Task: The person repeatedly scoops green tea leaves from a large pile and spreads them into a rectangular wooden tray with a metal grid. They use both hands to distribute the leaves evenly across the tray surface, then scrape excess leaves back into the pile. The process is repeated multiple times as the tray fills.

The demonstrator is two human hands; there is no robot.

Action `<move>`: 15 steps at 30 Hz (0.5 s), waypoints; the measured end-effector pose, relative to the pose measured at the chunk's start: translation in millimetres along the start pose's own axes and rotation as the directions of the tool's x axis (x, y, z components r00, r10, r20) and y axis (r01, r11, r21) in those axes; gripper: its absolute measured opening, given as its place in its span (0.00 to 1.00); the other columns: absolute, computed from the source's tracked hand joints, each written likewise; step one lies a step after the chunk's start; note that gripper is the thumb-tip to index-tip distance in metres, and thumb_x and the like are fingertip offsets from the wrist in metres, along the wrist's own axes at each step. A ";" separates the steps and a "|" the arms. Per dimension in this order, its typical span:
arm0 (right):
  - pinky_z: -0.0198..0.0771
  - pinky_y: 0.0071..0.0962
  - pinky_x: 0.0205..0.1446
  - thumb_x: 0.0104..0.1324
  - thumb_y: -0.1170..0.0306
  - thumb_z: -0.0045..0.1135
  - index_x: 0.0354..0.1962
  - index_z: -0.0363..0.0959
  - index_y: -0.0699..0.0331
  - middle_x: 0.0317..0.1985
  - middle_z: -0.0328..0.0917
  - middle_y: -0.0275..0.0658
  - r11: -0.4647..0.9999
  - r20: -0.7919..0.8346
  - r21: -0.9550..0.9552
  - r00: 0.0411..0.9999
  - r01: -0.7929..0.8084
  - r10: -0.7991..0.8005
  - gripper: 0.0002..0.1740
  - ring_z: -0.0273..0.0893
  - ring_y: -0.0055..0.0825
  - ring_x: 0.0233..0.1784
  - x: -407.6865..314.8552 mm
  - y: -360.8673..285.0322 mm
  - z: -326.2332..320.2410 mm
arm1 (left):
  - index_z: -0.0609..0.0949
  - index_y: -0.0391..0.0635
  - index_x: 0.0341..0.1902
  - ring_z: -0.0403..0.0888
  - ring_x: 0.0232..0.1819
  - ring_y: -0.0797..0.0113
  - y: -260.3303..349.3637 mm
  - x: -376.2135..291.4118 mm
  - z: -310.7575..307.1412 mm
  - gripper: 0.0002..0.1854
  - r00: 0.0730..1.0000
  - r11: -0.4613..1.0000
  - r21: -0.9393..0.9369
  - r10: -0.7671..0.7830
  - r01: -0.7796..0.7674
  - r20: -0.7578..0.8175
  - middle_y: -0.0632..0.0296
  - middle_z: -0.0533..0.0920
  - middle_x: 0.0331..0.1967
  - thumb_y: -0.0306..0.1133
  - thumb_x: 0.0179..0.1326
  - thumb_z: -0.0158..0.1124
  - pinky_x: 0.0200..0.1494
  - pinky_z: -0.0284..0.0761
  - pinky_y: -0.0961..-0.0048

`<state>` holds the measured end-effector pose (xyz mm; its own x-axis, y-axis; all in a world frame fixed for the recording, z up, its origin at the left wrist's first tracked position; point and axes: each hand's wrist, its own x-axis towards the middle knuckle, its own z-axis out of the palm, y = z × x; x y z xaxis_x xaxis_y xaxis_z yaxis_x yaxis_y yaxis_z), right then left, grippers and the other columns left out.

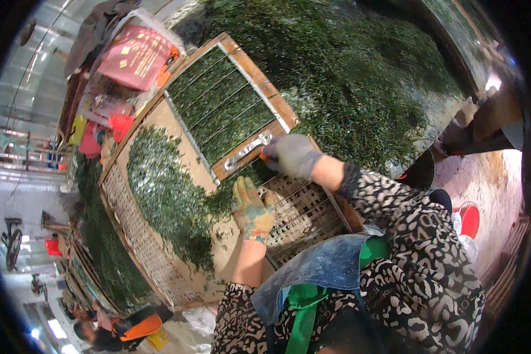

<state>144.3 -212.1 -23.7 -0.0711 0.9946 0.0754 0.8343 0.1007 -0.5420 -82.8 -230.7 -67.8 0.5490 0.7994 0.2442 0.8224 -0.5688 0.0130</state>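
My left hand [252,210], in a stained glove, lies with its fingers extended beside dark green leafy material, near the lower corner of a wooden frame [259,79]. The frame has thin cross wires, and the same green material fills it. My right hand [292,155], in a grey glove, is curled near the frame's right corner, by a metal handle [248,151] on its near bar; its fingertips are partly hidden. A loose heap of green material [172,199] lies on a tan board [230,248] to the left. Below my hands is a perforated, woven-looking panel [301,212].
A large mass of green material [358,79] spreads beyond the frame. A pink bag [137,57] and other bags lie at upper left. A red bucket [469,221] stands at right. Another person [101,334] is at lower left, beside an orange object [142,327].
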 end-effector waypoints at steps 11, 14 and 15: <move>0.77 0.45 0.56 0.64 0.62 0.60 0.61 0.75 0.46 0.49 0.83 0.48 0.972 -0.027 -0.019 0.972 -0.233 0.233 0.26 0.82 0.51 0.52 67.1 165.0 15.6 | 0.68 0.32 0.69 0.65 0.72 0.39 0.1 5.0 -0.7 0.36 0.999 0.999 0.031 0.033 -0.034 0.027 0.40 0.67 0.69 0.46 0.65 0.60 0.59 0.79 0.52; 0.76 0.42 0.56 0.63 0.64 0.63 0.54 0.81 0.55 0.45 0.85 0.47 0.942 -0.170 0.223 0.942 -0.250 0.290 0.21 0.82 0.49 0.51 62.2 178.4 24.6 | 0.68 0.32 0.69 0.64 0.72 0.39 -1.3 3.0 0.3 0.36 0.999 0.999 -0.004 0.038 -0.038 -0.006 0.40 0.67 0.70 0.46 0.65 0.60 0.63 0.75 0.47; 0.76 0.39 0.55 0.62 0.64 0.65 0.51 0.82 0.59 0.44 0.86 0.47 0.862 -0.205 0.403 0.887 -0.308 0.413 0.20 0.84 0.46 0.49 56.0 180.9 18.5 | 0.68 0.32 0.69 0.64 0.72 0.39 -1.8 2.6 0.6 0.36 0.999 0.999 -0.002 0.048 -0.048 -0.022 0.40 0.67 0.70 0.46 0.64 0.60 0.63 0.74 0.46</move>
<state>281.1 -137.8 -132.9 0.3940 0.9190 0.0148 0.5207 -0.2099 -0.8275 -82.8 -227.5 -67.7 0.5841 0.7670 0.2654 0.7950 -0.6066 0.0035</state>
